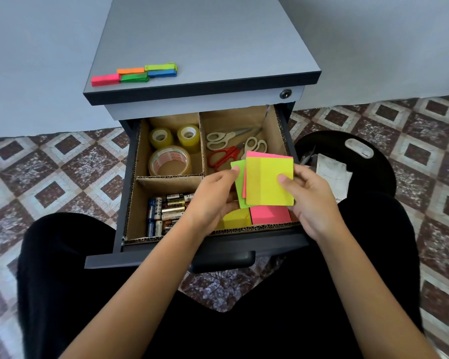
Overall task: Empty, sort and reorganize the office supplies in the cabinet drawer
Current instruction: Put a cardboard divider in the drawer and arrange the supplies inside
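Note:
The cabinet drawer (166,257) stands pulled out, lined with cardboard dividers (201,143). My right hand (311,200) and my left hand (213,200) together hold a fanned stack of sticky notes (267,182), yellow on top with pink and green behind, above the front right compartment. Below them lie a yellow pad (237,218) and a pink pad (270,215). Tape rolls (170,149) fill the back left section, scissors (231,146) the back right, batteries (166,211) the front left.
Coloured sticky flag strips (135,73) lie on the grey cabinet top (205,42). A black stool (353,161) with white papers (332,174) stands right of the drawer. My dark-clothed legs flank the drawer over a patterned tile floor.

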`<state>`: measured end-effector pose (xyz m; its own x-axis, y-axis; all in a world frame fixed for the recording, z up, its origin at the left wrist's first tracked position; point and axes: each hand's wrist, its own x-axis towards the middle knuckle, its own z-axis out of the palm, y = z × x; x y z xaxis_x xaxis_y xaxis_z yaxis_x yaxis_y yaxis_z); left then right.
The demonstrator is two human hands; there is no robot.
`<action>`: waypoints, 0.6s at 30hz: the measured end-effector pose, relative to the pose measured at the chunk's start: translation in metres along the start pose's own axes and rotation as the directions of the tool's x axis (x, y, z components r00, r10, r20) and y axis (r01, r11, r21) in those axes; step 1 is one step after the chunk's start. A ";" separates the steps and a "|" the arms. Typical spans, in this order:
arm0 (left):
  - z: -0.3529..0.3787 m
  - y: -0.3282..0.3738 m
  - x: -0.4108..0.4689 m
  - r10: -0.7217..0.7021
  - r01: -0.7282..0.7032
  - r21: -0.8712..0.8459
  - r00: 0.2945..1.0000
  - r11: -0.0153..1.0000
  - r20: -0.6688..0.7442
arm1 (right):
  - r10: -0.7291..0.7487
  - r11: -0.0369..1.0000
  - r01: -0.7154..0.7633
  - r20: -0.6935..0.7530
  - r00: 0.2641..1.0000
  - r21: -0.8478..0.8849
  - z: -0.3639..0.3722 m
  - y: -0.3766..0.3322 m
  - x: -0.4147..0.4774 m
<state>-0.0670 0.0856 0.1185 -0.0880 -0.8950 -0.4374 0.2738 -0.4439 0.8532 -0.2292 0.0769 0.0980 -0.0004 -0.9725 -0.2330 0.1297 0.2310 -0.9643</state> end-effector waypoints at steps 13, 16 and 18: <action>-0.021 -0.006 -0.012 0.034 -0.033 0.057 0.999 0.998 -0.012 | 0.030 0.986 -0.026 0.022 0.999 -0.165 0.013 0.003 -0.002; -0.025 -0.007 -0.012 0.026 -0.026 0.044 1.000 0.999 -0.012 | 0.039 0.989 -0.035 0.020 0.999 -0.142 0.014 0.002 -0.002; -0.028 -0.006 -0.013 0.030 -0.029 0.042 0.999 0.999 -0.018 | 0.044 0.990 -0.044 0.001 0.999 -0.136 0.013 0.003 -0.002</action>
<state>-0.0405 0.1011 0.1115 -0.0623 -0.9069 -0.4167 0.2362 -0.4191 0.8767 -0.2155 0.0791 0.0976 0.0060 -0.9613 -0.2754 -0.0061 0.2753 -0.9613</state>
